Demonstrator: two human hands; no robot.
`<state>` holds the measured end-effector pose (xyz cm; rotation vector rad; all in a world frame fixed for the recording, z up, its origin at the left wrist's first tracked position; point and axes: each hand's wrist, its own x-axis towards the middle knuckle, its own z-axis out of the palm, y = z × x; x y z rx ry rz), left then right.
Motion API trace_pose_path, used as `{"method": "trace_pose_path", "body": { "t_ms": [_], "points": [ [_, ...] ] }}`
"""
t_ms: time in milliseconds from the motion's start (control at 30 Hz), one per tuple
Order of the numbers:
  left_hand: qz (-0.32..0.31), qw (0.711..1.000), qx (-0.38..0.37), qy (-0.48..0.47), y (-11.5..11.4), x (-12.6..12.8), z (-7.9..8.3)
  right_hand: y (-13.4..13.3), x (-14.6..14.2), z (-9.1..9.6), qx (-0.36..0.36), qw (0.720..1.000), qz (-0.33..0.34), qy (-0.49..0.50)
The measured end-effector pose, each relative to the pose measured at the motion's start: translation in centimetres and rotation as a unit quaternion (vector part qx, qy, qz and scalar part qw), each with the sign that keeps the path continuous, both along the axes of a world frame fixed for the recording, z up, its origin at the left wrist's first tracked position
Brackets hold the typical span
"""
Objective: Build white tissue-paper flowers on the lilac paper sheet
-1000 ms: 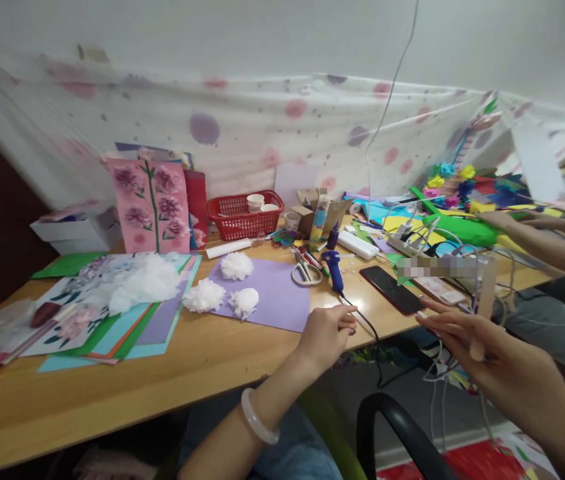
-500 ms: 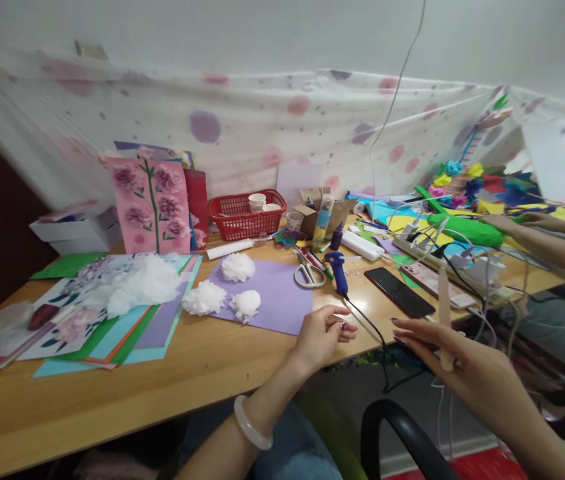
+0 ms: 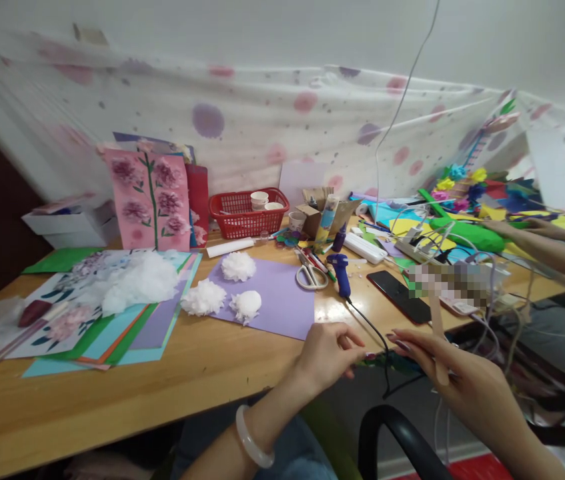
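My left hand (image 3: 326, 353) hovers at the near table edge with fingers curled in a pinch; what it pinches is too small to make out. My right hand (image 3: 455, 383) is beyond the table edge and holds a pale glue stick (image 3: 437, 330) upright between its fingers. The black cord (image 3: 369, 330) of a blue glue gun (image 3: 342, 275) runs between the two hands. A purple paper sheet (image 3: 282, 300) with three white tissue pompoms (image 3: 238, 267) lies just beyond my left hand.
Scissors (image 3: 309, 277), a black phone (image 3: 398, 297), a red basket (image 3: 245, 213), a pink flower card (image 3: 149, 200) and stacked coloured papers (image 3: 127, 327) lie on the wooden table (image 3: 112, 400). Another person's arms (image 3: 547, 240) reach in at right. A black chair arm (image 3: 402, 447) is below.
My right hand came down and toward me with the glue stick. My left hand drew back to the table edge, its fingers pinched closer to the right hand.
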<state>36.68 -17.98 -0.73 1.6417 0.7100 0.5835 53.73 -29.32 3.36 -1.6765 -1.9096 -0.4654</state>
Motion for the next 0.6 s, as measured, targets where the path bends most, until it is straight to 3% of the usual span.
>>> {"method": "trace_pose_path", "body": {
  "t_ms": [67, 167, 267, 400, 500, 600],
  "points": [
    [0.012, 0.988, 0.121, 0.091, 0.3, -0.4, 0.6, -0.2, -0.1, -0.1, -0.001, 1.0, 0.007, 0.013],
    [0.059, 0.931, 0.28, 0.225, 2.2, -0.6, 1.6, -0.3, -0.4, -0.1, 0.007, 1.0, 0.02, 0.02],
    [0.12, 0.9, 0.306, 0.286, 5.5, -0.1, 2.1, -0.1, -1.0, -0.2, 0.013, 0.999, 0.031, 0.022],
    [0.196, 0.861, 0.295, 0.364, 9.4, 0.6, 1.3, 0.4, -2.1, -0.6, -0.022, 0.997, 0.062, 0.051],
    [0.206, 0.851, 0.279, 0.393, 9.7, 0.5, 0.1, 0.6, -2.6, -0.9, -0.036, 0.994, 0.084, 0.06],
    [0.165, 0.864, 0.29, 0.376, 7.7, -0.2, -0.9, 0.7, -2.6, -0.9, -0.036, 0.992, 0.088, 0.078]
  ]
}}
